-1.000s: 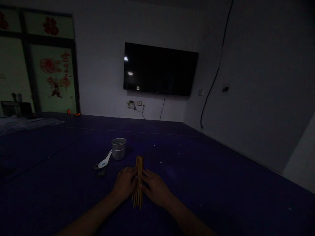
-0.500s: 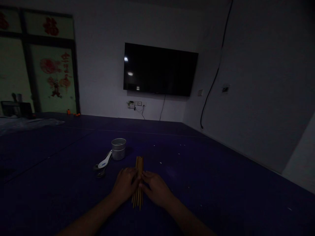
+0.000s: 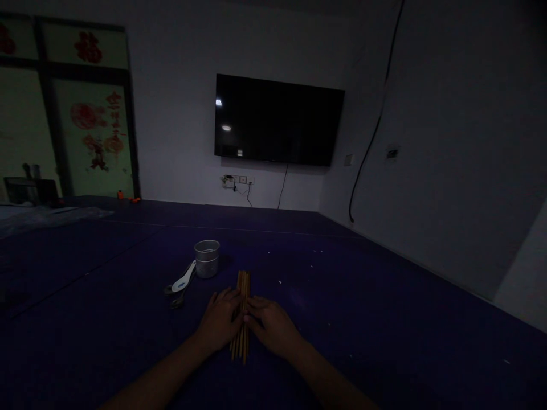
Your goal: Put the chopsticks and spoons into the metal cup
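A bundle of wooden chopsticks [image 3: 244, 285] lies lengthwise on the dark blue tabletop, its near ends slightly uneven. From the left, my left hand [image 3: 221, 319] is closed on the bundle, thumb and fingers against its side. My right hand [image 3: 271, 324] grips the same bundle from the right, with fingertips and thumb pressed to it. Beyond my left hand stands a grey metal cup [image 3: 207, 259], upright. A white spoon with a blue mark [image 3: 183, 277] leans by the cup, over darker metal spoons [image 3: 178, 300] whose exact number is unclear.
Small white scraps [image 3: 280, 282] dot the tabletop [image 3: 363, 319] on the right. Clear plastic sheeting [image 3: 55, 218] lies at the far left, with small orange items [image 3: 134, 200] near the back edge. A television [image 3: 277, 121] hangs on the wall beyond, and a black cable [image 3: 371, 142] runs down the right wall.
Both hands stay on the chopsticks with almost no movement. The whole view has shifted very slightly; the cup and spoons rest as before.
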### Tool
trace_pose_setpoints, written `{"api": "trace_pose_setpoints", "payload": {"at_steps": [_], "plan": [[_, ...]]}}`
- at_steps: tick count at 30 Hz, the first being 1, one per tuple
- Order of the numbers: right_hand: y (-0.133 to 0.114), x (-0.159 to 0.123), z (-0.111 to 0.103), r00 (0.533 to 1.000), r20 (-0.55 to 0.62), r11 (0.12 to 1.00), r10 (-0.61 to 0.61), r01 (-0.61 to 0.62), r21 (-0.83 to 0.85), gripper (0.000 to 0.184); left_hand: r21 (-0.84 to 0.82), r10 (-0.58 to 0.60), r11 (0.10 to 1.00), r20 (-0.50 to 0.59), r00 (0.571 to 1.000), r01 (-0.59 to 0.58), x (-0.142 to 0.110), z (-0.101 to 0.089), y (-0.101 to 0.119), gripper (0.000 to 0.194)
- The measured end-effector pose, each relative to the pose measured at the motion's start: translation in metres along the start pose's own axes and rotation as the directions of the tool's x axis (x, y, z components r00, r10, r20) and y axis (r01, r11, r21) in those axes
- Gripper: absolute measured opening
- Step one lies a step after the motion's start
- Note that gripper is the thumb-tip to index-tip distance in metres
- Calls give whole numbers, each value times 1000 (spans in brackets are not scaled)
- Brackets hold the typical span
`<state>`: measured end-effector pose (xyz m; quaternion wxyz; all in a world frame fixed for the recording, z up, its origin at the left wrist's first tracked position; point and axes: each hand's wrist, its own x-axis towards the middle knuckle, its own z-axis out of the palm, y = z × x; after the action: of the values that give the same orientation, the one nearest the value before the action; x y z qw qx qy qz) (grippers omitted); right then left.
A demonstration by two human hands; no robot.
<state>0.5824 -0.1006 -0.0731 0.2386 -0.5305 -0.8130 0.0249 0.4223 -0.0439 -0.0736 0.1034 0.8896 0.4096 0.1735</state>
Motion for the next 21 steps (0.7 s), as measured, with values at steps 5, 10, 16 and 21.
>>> {"api": "trace_pose_setpoints", "payload": {"at_steps": [5,10,16,21], "plan": [[0,1,-1,1000,6,999,11,-12,34,36,6,13,1000,-21,1000,-13,3,5,-3,49],[-2,1,-2,999,-7,999,37,-37,33,41,-2,-22,1000,-40,999,22,6,7,-4,49],[-2,2,-1,998,-20,998,54,-53,25,45,-7,-32,999,-58,998,31,8,7,0,47],[-4,2,-3,999,-13,998,44,-44,38,47,-13,-45,999,-50,998,44,10,5,3,45]]}}
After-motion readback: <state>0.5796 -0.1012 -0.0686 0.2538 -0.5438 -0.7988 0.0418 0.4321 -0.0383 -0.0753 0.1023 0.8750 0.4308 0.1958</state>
